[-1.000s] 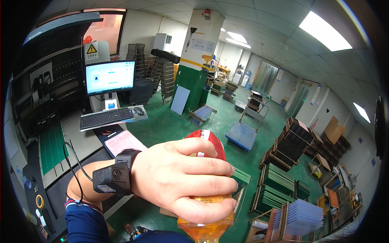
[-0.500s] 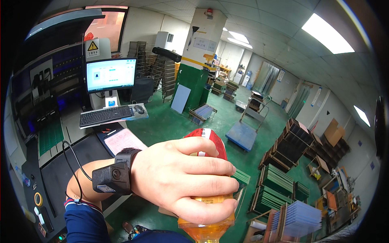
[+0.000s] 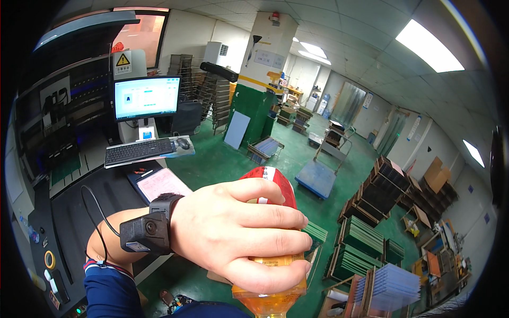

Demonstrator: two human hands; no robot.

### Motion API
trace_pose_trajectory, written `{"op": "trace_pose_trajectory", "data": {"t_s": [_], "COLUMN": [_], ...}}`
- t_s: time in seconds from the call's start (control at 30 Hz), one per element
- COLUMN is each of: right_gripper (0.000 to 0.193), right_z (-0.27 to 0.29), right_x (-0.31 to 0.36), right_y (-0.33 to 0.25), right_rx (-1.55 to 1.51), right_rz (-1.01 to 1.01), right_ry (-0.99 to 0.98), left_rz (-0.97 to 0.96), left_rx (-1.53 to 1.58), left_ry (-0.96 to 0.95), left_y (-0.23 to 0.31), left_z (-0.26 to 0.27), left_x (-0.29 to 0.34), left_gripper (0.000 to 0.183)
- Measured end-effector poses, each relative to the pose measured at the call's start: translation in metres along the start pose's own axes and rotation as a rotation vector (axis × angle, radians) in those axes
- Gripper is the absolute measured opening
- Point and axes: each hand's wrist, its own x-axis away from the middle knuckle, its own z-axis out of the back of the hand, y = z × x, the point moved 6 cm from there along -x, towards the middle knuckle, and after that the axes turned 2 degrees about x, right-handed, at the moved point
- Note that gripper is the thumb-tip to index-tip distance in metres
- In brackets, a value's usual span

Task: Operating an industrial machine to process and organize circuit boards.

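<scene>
My left hand (image 3: pixel 244 236) is wrapped around a plastic bottle (image 3: pixel 273 299) of orange liquid with a red and white label. Its fingers lie across the bottle's side, and its narrowing end points down toward me at the lower edge. Strapped to my left wrist is a small black camera (image 3: pixel 146 233) with a thin cable looping back along the forearm. My right hand does not show.
On the left stands a dark machine with a black bed (image 3: pixel 90 196), a monitor (image 3: pixel 147 99) and a keyboard (image 3: pixel 139 152). A pink sheet (image 3: pixel 161 185) lies beside the bed. Beyond are a blue flat trolley (image 3: pixel 315 178), racks of green boards (image 3: pixel 363 236) and a green-based pillar (image 3: pixel 252 114).
The green board on the machine's bed at the left has slid farther back into the machine, so less of it shows. My left hand keeps its hold on the bottle.
</scene>
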Motion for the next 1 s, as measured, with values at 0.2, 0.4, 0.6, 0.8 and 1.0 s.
{"op": "trace_pose_trajectory", "data": {"t_s": [0.2, 0.4, 0.6, 0.8, 1.0], "right_gripper": [0.032, 0.028, 0.029, 0.026, 0.032], "right_z": [0.008, 0.078, 0.128, 0.168, 0.145], "right_x": [0.029, 0.11, 0.182, 0.304, 0.405], "right_y": [-0.007, -0.131, -0.253, -0.425, -0.518], "right_rx": [-0.391, -0.259, -0.649, -0.556, -0.631], "right_rz": [-0.164, 0.202, 0.444, 0.716, 1.068], "right_ry": [-0.042, 0.067, -0.051, -0.161, -0.56], "left_rz": [0.001, 0.065, 0.335, 0.908, 1.301], "left_rx": [0.025, 0.067, 0.4, 0.576, 0.581], "left_ry": [-0.013, -0.07, -0.039, -0.26, -0.403], "left_y": [-0.003, -0.001, 0.0, 0.025, 0.111], "left_z": [-0.01, -0.005, -0.021, -0.08, -0.122], "left_x": [-0.001, 0.018, 0.047, 0.156, 0.262], "left_gripper": [0.025, 0.022, 0.035, 0.054, 0.053]}}
